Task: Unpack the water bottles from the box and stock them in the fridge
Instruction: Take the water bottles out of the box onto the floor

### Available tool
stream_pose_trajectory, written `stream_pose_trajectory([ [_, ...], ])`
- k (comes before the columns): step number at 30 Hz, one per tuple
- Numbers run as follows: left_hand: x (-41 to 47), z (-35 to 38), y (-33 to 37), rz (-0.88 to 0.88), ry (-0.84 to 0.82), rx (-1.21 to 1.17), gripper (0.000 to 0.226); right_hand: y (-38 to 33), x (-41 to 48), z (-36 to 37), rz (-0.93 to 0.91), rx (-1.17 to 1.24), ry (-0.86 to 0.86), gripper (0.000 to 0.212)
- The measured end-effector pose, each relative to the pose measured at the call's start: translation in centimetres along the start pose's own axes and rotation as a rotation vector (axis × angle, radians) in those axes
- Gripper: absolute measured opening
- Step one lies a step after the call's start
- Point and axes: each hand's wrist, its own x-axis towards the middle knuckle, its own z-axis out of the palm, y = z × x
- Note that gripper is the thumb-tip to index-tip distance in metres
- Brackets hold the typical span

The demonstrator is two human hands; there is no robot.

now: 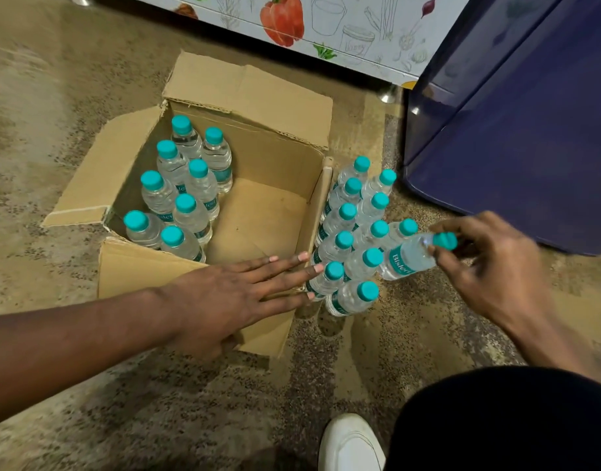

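Inside, box (262, 217) floor bare R of btls (191, 216)

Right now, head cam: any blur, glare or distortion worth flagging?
Head view: floor at far left smeared by motion blur; held bottle and right hand slightly soft; bottles in the box sharp; faint reflections on the blue appliance, no harsh glare; wide-angle bowing toward edges.

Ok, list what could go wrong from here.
1. The right hand pinches the tilted bottle only near its cap; it could slip onto the standing bottles below.
2. The left hand is stretched flat toward the packed cluster's nearest bottle; a nudge might topple several.
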Motion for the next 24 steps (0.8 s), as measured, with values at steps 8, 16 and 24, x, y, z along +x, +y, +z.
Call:
stream_pose_trajectory([
  [8, -0.2, -0.2, 0.1, -0.006, -0.04, 0.0, 0.131, 0.4, -0.9, 5.3, 0.04, -0.01, -0.121, 0.028],
  [16, 0.0, -0.2, 0.1, -0.018, -0.106, 0.01, 0.127, -4.2, 2.6, 1.2, -0.043, -0.062, 0.021, 0.018],
  [24, 0.0, -0.2, -0.1, 0.004, -0.114, 0.002, 0.128, -18.8, 11.0, 5.7, -0.651, 0.221, -0.26, 0.033],
])
